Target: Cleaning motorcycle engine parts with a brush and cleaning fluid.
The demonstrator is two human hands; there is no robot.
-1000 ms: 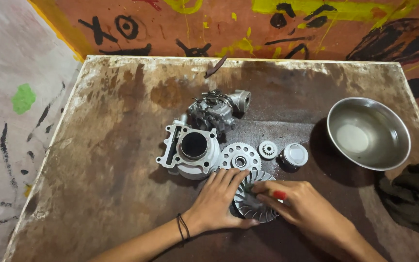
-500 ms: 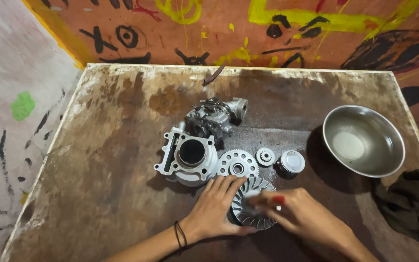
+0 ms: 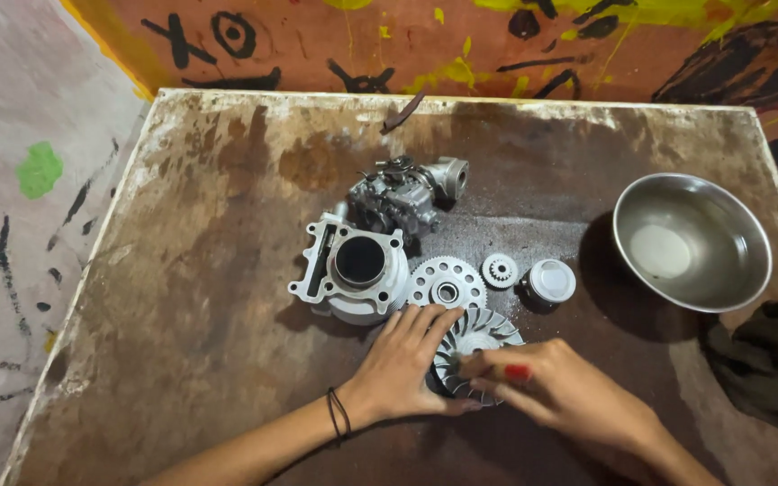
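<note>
A finned metal pulley disc (image 3: 479, 335) lies flat on the stained table (image 3: 191, 270) near its front edge. My left hand (image 3: 402, 364) rests on the disc's left side with fingers spread over the rim. My right hand (image 3: 556, 391) grips the disc's right side, fingertips on its centre. Just behind the disc sit a toothed gear plate (image 3: 446, 282), a small gear (image 3: 500, 269) and a piston (image 3: 547, 284). A silver engine cylinder (image 3: 353, 267) stands to the left, with a carburettor (image 3: 402, 195) behind it.
A steel bowl (image 3: 691, 241) stands at the right of the table. A dark rag (image 3: 772, 360) lies at the right front corner. A small dark stick (image 3: 403, 112) rests near the back edge. Painted walls rise behind and to the left.
The camera view has shifted slightly. Both hands stay on the finned disc, with the right fingers moved a little toward its centre.
</note>
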